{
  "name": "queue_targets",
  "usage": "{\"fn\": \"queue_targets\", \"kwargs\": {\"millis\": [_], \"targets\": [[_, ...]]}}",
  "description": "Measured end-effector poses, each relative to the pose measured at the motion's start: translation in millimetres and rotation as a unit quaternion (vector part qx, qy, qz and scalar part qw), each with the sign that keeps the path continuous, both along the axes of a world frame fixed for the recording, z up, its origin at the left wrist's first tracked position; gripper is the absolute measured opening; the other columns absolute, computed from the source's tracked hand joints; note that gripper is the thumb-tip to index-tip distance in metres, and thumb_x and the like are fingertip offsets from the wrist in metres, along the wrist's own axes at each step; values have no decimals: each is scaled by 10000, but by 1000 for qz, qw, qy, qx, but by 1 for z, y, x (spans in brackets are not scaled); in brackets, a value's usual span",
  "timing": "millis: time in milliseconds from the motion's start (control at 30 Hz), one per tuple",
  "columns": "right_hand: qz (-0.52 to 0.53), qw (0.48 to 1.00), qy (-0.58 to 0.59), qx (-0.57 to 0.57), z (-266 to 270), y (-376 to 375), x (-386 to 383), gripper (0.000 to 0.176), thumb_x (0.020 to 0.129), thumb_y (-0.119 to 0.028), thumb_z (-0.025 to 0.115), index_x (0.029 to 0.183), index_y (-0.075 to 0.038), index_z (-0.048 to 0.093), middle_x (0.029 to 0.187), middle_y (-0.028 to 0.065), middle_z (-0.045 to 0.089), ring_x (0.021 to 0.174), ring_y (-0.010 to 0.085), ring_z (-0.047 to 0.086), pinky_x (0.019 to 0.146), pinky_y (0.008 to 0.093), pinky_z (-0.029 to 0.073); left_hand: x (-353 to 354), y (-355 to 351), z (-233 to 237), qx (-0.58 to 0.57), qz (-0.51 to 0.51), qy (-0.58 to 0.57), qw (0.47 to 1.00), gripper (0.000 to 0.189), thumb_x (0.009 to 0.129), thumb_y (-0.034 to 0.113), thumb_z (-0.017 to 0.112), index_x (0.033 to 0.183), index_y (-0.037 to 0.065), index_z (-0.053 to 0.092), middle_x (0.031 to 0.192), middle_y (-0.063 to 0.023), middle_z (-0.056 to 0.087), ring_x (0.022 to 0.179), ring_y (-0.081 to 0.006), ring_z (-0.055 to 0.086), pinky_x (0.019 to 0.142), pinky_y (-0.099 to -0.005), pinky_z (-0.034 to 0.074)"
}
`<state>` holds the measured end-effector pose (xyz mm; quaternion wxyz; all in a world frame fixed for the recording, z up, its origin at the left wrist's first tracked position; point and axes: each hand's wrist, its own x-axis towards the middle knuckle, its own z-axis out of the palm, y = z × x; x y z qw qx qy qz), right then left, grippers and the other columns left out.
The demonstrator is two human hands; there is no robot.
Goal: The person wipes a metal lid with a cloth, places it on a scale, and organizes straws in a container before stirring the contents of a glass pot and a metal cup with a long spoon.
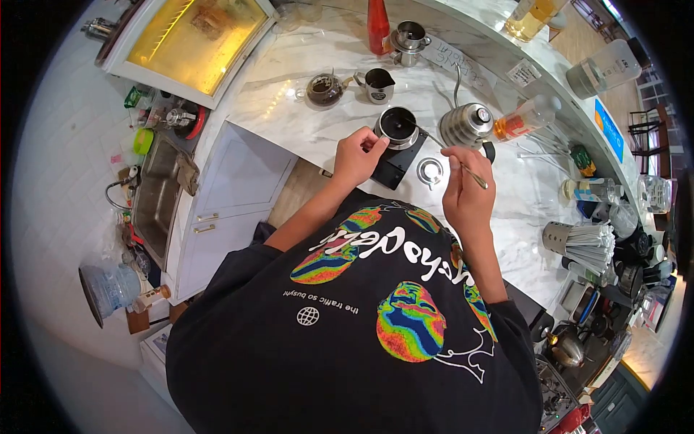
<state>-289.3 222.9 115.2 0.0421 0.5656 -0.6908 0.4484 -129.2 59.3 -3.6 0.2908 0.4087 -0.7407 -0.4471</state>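
Note:
My left hand [354, 155] grips the near rim of a round metal cup [397, 124] with a dark inside. The cup stands on a small black scale [390, 168] on the white marble counter [303, 123]. My right hand [466, 189] is just right of the scale and pinches a thin metal stirring stick [475, 176], whose far end points towards the cup. A small round metal lid [431, 170] lies between my hands. A steel gooseneck kettle [466, 123] stands just behind my right hand.
Further back stand a glass teapot [323, 89], a steel pitcher [378, 84], a red bottle [377, 25] and a metal cup [409, 36]. A bottle of orange liquid [524, 119] lies at the right, a straw holder [578, 242] nearer. A sink [155, 195] is at the left.

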Motion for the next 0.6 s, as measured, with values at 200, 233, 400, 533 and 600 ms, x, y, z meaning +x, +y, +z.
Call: {"fn": "queue_targets", "kwargs": {"millis": [200,233,400,533,600], "targets": [[31,1000,-1,3,1,-1,5,107,946,12,630,1041,-29,659,963,99,698,927,313,661,846,421,469,-1,1,0,23,3,-2,1000,289,931,263,782,826,23,661,722,-72,703,664,-140,654,648,-303,524],[31,999,-2,5,0,-3,1,106,947,11,630,1040,-29,660,964,99,697,926,313,660,847,422,468,0,0,-1,27,3,-3,1000,286,932,260,782,829,22,662,724,-72,703,666,-139,654,648,-303,524],[13,1000,10,5,2,3,-13,108,937,2,641,1038,-30,660,968,99,698,923,319,657,850,421,464,1,2,-3,24,2,21,999,239,941,233,771,907,15,680,780,-75,719,705,-141,661,681,-304,535],[64,997,33,26,8,4,-7,144,928,8,648,1060,-48,646,995,56,694,964,275,660,943,457,443,2,6,0,49,7,28,998,216,955,207,750,1011,12,676,833,-73,732,730,-140,666,706,-305,542],[63,997,31,25,5,0,-2,142,926,8,649,1049,-61,640,1002,32,691,982,250,661,985,482,422,4,8,-5,59,5,43,997,219,960,195,744,1048,9,668,839,-72,733,738,-135,666,703,-303,539]]}}
